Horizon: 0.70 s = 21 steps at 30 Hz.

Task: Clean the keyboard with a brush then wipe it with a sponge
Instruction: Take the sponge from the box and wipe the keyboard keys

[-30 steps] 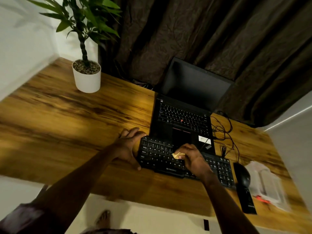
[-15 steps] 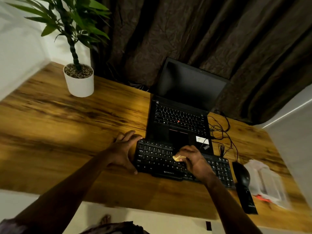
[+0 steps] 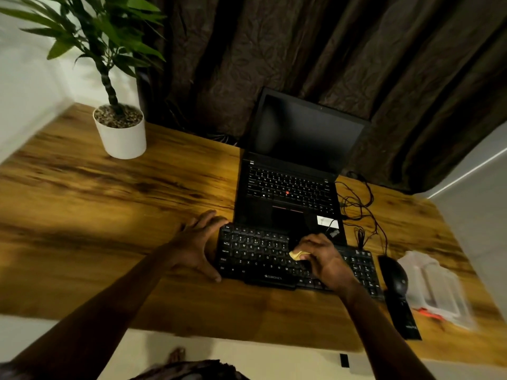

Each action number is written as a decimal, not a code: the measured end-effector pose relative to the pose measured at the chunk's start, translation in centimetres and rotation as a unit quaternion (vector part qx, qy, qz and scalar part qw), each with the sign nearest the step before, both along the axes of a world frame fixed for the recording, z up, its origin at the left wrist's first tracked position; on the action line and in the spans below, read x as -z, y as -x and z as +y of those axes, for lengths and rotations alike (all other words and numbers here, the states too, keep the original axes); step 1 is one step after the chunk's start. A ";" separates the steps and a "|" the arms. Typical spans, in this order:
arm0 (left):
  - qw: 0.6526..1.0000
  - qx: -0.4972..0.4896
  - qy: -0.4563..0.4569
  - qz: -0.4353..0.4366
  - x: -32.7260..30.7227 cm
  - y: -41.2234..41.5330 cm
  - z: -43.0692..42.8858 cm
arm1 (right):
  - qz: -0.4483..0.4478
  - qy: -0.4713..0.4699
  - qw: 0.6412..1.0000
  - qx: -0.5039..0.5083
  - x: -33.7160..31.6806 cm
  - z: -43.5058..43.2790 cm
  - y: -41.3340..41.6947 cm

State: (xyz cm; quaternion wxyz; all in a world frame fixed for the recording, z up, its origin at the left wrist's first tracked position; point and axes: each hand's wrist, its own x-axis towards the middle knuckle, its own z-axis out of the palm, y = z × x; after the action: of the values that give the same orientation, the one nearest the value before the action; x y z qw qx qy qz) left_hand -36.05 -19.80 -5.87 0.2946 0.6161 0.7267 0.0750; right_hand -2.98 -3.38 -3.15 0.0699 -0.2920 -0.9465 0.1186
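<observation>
Black keyboard [image 3: 255,256] lies flat near the counter's [image 3: 109,215] 6 o'clock edge, long axis roughly 9 to 3. Small yellow sponge [image 3: 297,255] sits on its middle keys.

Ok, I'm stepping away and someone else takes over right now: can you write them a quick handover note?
Left hand grips the left end of the black external keyboard, steadying it on the wooden desk.
Right hand pinches the small yellow sponge against the keys at mid-keyboard.
Brush: not identifiable in view, so brushing is presumably done.
Left: wipe the remaining keys, likely including the number pad at the right.
</observation>
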 end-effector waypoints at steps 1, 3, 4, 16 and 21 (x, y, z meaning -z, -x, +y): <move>1.000 -0.001 -0.001 0.000 0.0 0.0 0.0 | 0.008 -0.001 1.000 0.007 0.1 0.1 -0.4; 1.000 -0.002 -0.004 -0.002 0.0 -0.1 0.0 | 0.038 0.009 0.999 0.019 0.1 0.0 -0.4; 1.000 -0.002 -0.006 -0.003 -0.1 -0.1 -0.1 | 0.057 0.017 0.998 0.020 0.1 -0.2 -0.1; 1.000 -0.003 -0.006 -0.003 0.3 0.1 0.0 | 0.028 0.034 0.998 0.042 0.2 0.3 -2.5; 1.000 -0.006 -0.001 -0.027 1.4 0.6 0.0 | 0.057 0.023 0.997 0.041 -0.1 0.3 -1.7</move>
State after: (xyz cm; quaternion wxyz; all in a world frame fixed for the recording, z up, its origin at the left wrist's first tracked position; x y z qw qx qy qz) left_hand -36.63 -19.82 -7.24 0.3130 0.6096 0.7223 0.0937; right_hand -1.27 -3.03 -3.10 0.1221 -0.3249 -0.9252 0.1535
